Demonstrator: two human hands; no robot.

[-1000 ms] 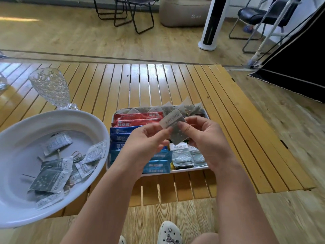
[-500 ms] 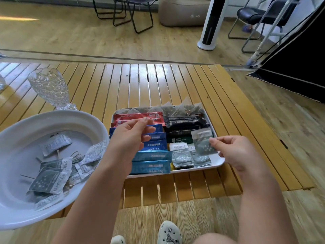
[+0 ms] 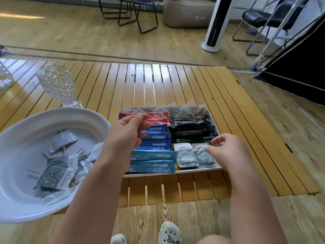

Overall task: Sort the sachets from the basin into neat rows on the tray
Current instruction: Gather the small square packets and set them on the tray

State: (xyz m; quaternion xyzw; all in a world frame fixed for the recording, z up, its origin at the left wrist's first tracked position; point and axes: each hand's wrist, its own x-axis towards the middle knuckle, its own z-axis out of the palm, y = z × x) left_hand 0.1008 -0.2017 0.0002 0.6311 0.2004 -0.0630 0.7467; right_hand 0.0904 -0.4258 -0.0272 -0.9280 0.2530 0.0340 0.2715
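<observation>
The white tray (image 3: 197, 170) holds rows of red (image 3: 158, 115), blue (image 3: 155, 145) and black sachets (image 3: 190, 124), with pyramid tea bags (image 3: 184, 110) along its far edge. Two grey sachets lie side by side at the front right. My right hand (image 3: 228, 152) pinches the top of the right grey sachet (image 3: 204, 158), which lies flat next to the other one (image 3: 186, 157). Over the tray's left side hovers my left hand (image 3: 126, 136), its fingers relaxed and holding nothing. The white basin (image 3: 52, 115) at the left contains several grey sachets (image 3: 54, 175).
A cut-glass goblet (image 3: 58, 85) stands just behind the basin on the slatted wooden table (image 3: 158, 81). The table's front edge is close to the tray. Chairs and a white tower fan (image 3: 216, 23) stand on the floor beyond.
My right hand has carried the grey sachet down and laid it beside the other grey one on the tray. My left hand let go of it and drew back to the left.
</observation>
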